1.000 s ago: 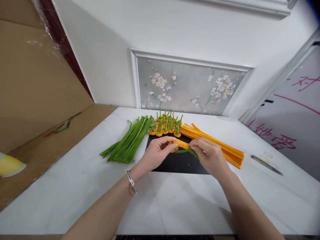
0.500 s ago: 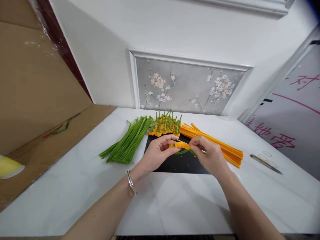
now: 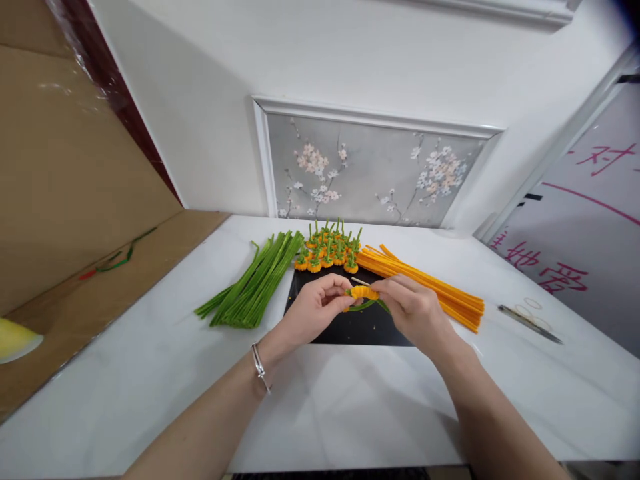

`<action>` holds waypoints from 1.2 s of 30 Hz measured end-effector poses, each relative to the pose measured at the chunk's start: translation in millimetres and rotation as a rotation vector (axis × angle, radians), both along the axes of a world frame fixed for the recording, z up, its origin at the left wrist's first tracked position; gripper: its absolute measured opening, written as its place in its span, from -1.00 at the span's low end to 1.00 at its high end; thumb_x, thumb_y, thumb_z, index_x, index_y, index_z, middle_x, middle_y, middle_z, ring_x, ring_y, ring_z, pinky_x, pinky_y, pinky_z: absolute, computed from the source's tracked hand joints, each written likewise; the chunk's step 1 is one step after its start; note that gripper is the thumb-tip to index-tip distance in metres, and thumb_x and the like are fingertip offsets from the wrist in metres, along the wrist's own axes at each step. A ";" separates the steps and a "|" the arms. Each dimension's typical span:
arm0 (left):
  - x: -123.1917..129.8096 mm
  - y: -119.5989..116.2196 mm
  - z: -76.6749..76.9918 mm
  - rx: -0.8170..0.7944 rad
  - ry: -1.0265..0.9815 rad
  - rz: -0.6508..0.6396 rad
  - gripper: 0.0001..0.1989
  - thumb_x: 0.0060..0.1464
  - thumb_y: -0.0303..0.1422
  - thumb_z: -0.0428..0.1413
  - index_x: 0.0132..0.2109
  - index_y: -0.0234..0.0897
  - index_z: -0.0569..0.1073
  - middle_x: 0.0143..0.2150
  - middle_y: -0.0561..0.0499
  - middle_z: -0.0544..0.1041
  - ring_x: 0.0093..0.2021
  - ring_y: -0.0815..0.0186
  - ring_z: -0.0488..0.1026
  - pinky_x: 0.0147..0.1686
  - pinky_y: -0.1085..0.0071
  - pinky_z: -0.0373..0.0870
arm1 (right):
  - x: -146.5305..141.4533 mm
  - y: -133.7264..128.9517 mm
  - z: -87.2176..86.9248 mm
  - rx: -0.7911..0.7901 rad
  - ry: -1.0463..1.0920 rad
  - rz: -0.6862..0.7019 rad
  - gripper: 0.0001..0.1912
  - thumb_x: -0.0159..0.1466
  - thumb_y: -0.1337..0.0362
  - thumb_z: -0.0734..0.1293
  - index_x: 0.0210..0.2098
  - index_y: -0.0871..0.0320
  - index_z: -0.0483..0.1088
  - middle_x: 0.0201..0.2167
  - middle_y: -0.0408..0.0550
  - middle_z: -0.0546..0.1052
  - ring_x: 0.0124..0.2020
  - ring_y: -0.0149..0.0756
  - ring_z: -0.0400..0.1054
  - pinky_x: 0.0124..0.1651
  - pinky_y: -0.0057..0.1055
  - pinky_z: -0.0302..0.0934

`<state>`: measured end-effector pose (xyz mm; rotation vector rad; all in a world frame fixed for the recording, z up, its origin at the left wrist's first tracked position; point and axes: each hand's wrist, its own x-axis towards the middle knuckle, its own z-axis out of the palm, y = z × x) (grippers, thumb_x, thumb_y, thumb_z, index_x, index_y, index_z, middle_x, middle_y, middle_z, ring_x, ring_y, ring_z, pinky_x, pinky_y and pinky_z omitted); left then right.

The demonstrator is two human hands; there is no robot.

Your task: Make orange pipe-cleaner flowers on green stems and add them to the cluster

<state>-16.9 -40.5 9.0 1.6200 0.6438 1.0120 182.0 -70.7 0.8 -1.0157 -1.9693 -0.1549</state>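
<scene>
My left hand [image 3: 323, 300] pinches the left end of an orange pipe cleaner coil [image 3: 364, 293], a ribbed, slightly curved piece held above a black mat [image 3: 345, 332]. At the coil's right end, the fingers of my right hand [image 3: 413, 303] are closed on it. A thin pale stick [image 3: 359, 281] sticks out leftward from my right fingers, just behind the coil. Below the coil a green pipe cleaner [image 3: 370, 306] bends between the hands; its ends are hidden. Just beyond my hands stand several small orange pumpkins [image 3: 327, 253] with upright green stems.
A bundle of green pipe cleaners [image 3: 253, 287] lies to the left, and orange pipe cleaners [image 3: 435, 290] lie to the right. Farther right are tweezers [image 3: 530, 324] and thin rings [image 3: 531, 307]. A framed flower panel [image 3: 370, 170] backs the white table [image 3: 165, 400]; cardboard [image 3: 75, 167] stands left.
My right hand has turned over the coil, its fingers now covering more of the right end and the stick. Less of the coil shows, and the whole view has shifted slightly.
</scene>
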 end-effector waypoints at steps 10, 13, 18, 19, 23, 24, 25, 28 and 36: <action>-8.3 13.6 -7.9 0.166 0.124 0.241 -0.79 0.11 -0.30 0.13 -0.11 -0.24 0.49 -0.15 -0.01 0.55 -0.14 0.29 0.48 -0.13 0.41 0.42 | -0.9 0.5 -1.6 0.091 -0.004 -0.069 -0.82 0.34 0.42 0.20 -0.17 0.12 0.42 -0.33 -0.06 0.55 -0.32 -0.28 0.45 -0.23 -0.36 0.35; -4.1 11.3 -5.3 -0.020 0.035 0.404 -0.76 0.09 -0.18 0.15 -0.20 -0.26 0.45 -0.26 -0.01 0.52 -0.28 0.31 0.49 -0.36 0.46 0.46 | -5.5 -2.9 0.8 0.176 -0.056 -0.147 -0.84 0.34 0.43 0.21 -0.15 0.15 0.38 -0.36 -0.03 0.54 -0.34 -0.26 0.44 -0.26 -0.35 0.31; 4.2 0.8 -1.5 -0.417 -0.164 0.172 -0.70 0.03 -0.16 0.22 -0.18 -0.26 0.42 -0.23 -0.01 0.52 -0.23 0.32 0.50 -0.29 0.43 0.48 | -23.8 -6.9 -1.9 0.200 -0.319 -0.193 -0.79 0.35 0.44 0.16 -0.11 0.20 0.39 -0.51 -0.06 0.47 -0.44 -0.25 0.36 -0.37 -0.34 0.22; 5.1 -0.3 -1.7 -0.449 -0.187 0.140 -0.71 0.01 -0.19 0.24 -0.18 -0.26 0.43 -0.23 0.00 0.52 -0.22 0.33 0.49 -0.24 0.40 0.48 | -27.9 -7.3 -3.0 0.197 -0.361 -0.170 -0.78 0.36 0.44 0.16 -0.09 0.21 0.39 -0.52 -0.07 0.46 -0.45 -0.25 0.35 -0.39 -0.34 0.21; 4.1 1.5 -5.1 -0.443 -0.167 0.083 -0.76 0.03 -0.24 0.22 -0.19 -0.29 0.48 -0.29 0.02 0.50 -0.28 0.36 0.45 -0.23 0.40 0.43 | -34.1 -6.7 -4.4 0.114 -0.275 -0.015 -0.77 0.36 0.38 0.18 -0.06 0.18 0.41 -0.47 -0.06 0.51 -0.43 -0.28 0.38 -0.36 -0.35 0.27; 3.3 2.8 -6.2 -0.411 -0.132 0.079 -0.76 0.04 -0.24 0.21 -0.17 -0.29 0.49 -0.30 0.03 0.49 -0.30 0.37 0.43 -0.25 0.42 0.41 | -32.0 -5.5 -4.1 0.072 -0.166 0.012 -0.79 0.36 0.36 0.19 -0.09 0.15 0.43 -0.42 -0.05 0.53 -0.40 -0.29 0.40 -0.33 -0.36 0.30; 2.7 3.9 -7.3 -0.364 -0.085 0.080 -0.76 0.06 -0.26 0.19 -0.15 -0.29 0.50 -0.32 0.04 0.49 -0.33 0.38 0.42 -0.27 0.44 0.39 | -28.4 -3.8 -3.7 0.024 -0.035 0.023 -0.81 0.35 0.34 0.21 -0.14 0.13 0.45 -0.38 -0.05 0.55 -0.37 -0.30 0.41 -0.30 -0.36 0.32; 2.6 5.6 -9.9 -0.179 0.085 0.081 -0.77 0.10 -0.32 0.13 -0.11 -0.30 0.52 -0.36 0.05 0.49 -0.37 0.39 0.39 -0.31 0.46 0.32 | -14.4 3.3 -3.8 -0.146 0.341 -0.039 -0.88 0.29 0.31 0.28 -0.24 0.09 0.47 -0.33 -0.08 0.55 -0.37 -0.30 0.43 -0.31 -0.36 0.35; 8.2 0.3 -7.5 0.036 0.284 0.018 -0.77 0.20 -0.35 -0.03 -0.19 -0.33 0.51 -0.33 0.00 0.51 -0.33 0.35 0.40 -0.32 0.47 0.32 | -10.4 8.1 -8.7 -0.456 0.391 0.069 -0.92 0.22 0.30 0.33 -0.35 0.12 0.49 -0.46 -0.13 0.46 -0.52 -0.38 0.37 -0.43 -0.44 0.29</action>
